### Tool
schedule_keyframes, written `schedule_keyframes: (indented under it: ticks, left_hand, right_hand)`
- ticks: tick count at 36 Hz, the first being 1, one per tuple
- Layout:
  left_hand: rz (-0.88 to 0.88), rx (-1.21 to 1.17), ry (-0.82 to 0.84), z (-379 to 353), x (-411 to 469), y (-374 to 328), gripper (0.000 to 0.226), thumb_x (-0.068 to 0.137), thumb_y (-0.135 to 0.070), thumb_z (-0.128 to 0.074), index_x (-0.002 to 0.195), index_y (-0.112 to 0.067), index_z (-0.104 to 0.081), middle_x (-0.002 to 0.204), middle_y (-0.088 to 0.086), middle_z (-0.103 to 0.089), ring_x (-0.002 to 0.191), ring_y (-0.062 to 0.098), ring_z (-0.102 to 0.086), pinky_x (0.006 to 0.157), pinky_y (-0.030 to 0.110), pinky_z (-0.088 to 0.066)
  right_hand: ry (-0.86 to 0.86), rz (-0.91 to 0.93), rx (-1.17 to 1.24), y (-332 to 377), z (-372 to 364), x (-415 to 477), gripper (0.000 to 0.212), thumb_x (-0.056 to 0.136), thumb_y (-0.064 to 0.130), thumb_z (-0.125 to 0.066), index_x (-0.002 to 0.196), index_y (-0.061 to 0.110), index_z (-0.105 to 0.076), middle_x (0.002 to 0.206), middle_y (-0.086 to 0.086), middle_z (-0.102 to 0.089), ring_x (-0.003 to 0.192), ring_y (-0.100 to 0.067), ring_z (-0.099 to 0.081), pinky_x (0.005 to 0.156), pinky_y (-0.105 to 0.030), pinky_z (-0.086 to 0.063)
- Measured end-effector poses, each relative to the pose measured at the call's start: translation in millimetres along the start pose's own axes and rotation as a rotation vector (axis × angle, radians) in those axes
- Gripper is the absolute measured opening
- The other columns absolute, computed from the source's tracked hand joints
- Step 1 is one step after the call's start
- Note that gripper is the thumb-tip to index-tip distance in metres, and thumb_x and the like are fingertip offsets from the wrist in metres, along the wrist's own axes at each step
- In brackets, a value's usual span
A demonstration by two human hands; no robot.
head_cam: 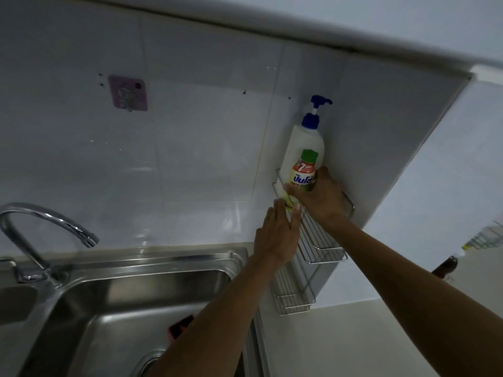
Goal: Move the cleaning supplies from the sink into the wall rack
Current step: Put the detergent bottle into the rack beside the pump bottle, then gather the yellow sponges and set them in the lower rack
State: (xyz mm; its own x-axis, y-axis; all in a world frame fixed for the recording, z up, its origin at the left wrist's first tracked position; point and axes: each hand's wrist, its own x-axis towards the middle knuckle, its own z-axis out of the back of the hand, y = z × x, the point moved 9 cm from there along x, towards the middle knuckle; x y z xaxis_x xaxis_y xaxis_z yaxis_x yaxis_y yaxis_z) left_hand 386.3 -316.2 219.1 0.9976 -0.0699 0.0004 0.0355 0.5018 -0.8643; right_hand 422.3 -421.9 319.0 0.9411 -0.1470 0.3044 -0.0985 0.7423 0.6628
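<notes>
My right hand (322, 197) has its grip closed around a small bottle (304, 172) with a green cap and a red, white and yellow label (the print is too blurred to read), holding it in the top tier of the wire wall rack (321, 240). A white pump bottle (303, 148) with a blue pump stands in the rack just behind it. My left hand (277, 235) is open, fingers against the rack's front edge. Below and left of the rack lies the steel sink (136, 289).
</notes>
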Motion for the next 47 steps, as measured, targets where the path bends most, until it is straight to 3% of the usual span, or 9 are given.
schedule_keyframes:
  ticks: [5, 13, 17, 23, 31, 35, 40, 44, 47]
  left_hand:
    - [-0.008, 0.055, 0.041, 12, -12, 2, 0.08, 0.096, -0.071, -0.006, 0.163, -0.026, 0.002, 0.172, -0.004, 0.0, 0.159, 0.018, -0.005, 0.126, 0.054, -0.009]
    - [0.056, 0.207, -0.018, 81, -63, 42, 0.083, 0.096, -0.073, -0.01, 0.163, -0.025, -0.004, 0.172, -0.002, 0.0, 0.158, 0.02, -0.008, 0.126, 0.054, -0.009]
    - [0.107, 0.311, -0.045, 116, -98, 97, 0.08, 0.098, -0.071, -0.011, 0.163, -0.025, -0.005, 0.172, 0.0, -0.001, 0.158, 0.023, -0.01, 0.124, 0.056, -0.011]
    - [0.25, 0.435, -0.07, 155, -157, 214, 0.077, 0.101, -0.065, -0.019, 0.162, -0.018, -0.013, 0.171, 0.006, -0.013, 0.156, 0.027, -0.018, 0.122, 0.055, -0.021]
    - [0.517, 0.516, 0.008, 147, -239, 366, 0.08, 0.1, -0.063, -0.029, 0.161, -0.013, -0.015, 0.167, 0.012, -0.026, 0.151, 0.032, -0.029, 0.119, 0.054, -0.027]
    - [0.745, 0.519, 0.184, 119, -272, 434, 0.085, 0.098, -0.062, -0.039, 0.161, -0.012, -0.011, 0.162, 0.017, -0.031, 0.145, 0.038, -0.036, 0.117, 0.051, -0.028]
    - [0.9, 0.308, 0.3, 80, -293, 500, 0.107, 0.08, -0.071, -0.062, 0.157, -0.007, -0.022, 0.157, 0.018, -0.039, 0.141, 0.037, -0.043, 0.114, 0.046, -0.037]
    - [0.91, 0.193, 0.262, 67, -294, 523, 0.102, 0.073, -0.067, -0.074, 0.145, -0.002, -0.041, 0.144, 0.02, -0.05, 0.131, 0.036, -0.052, 0.101, 0.037, -0.045]
    - [0.917, 0.103, 0.185, 66, -291, 547, 0.125, 0.039, -0.088, -0.065, 0.132, -0.005, -0.059, 0.132, 0.018, -0.064, 0.119, 0.033, -0.062, 0.097, 0.039, -0.053]
  right_hand:
    - [-0.082, 0.007, -0.084, 2, 15, -8, 0.081, 0.066, 0.062, -0.08, 0.118, 0.008, -0.047, 0.107, -0.003, -0.062, 0.09, -0.017, -0.063, 0.05, -0.011, -0.033]
    - [-0.357, 0.166, -0.433, 47, 3, -99, 0.077, 0.083, 0.066, -0.059, 0.131, 0.007, -0.045, 0.121, -0.016, -0.055, 0.108, -0.031, -0.054, 0.084, -0.039, -0.046]
    - [-0.114, 0.323, -0.318, 65, -76, -154, 0.047, 0.083, 0.049, -0.067, 0.11, 0.014, -0.051, 0.105, -0.01, -0.058, 0.095, -0.03, -0.056, 0.078, -0.043, -0.049]
    - [0.151, 0.391, -0.342, 72, -185, -243, 0.041, 0.082, 0.036, -0.071, 0.11, 0.012, -0.053, 0.106, -0.012, -0.058, 0.095, -0.029, -0.056, 0.079, -0.041, -0.052]
    - [0.782, -0.103, -0.371, -16, -321, -347, 0.056, 0.091, 0.047, -0.059, 0.133, 0.014, -0.045, 0.124, -0.01, -0.059, 0.111, -0.031, -0.061, 0.092, -0.04, -0.051]
    - [1.182, -0.219, -0.509, -62, -359, -413, 0.042, 0.087, 0.054, -0.059, 0.096, 0.013, -0.062, 0.115, -0.01, -0.067, 0.106, -0.027, -0.066, 0.086, -0.034, -0.052]
    - [1.209, -0.353, -0.427, -84, -384, -435, 0.041, 0.081, 0.045, -0.07, 0.103, 0.011, -0.065, 0.107, -0.01, -0.069, 0.098, -0.025, -0.069, 0.083, -0.037, -0.059]
    - [0.998, -0.374, -0.347, -86, -395, -417, 0.027, 0.079, 0.033, -0.067, 0.097, 0.014, -0.057, 0.097, -0.004, -0.063, 0.085, -0.02, -0.061, 0.066, -0.03, -0.049]
    - [0.85, -0.358, -0.259, -84, -400, -399, 0.021, 0.082, 0.028, -0.067, 0.091, 0.014, -0.055, 0.086, 0.0, -0.055, 0.078, -0.017, -0.054, 0.063, -0.028, -0.044]
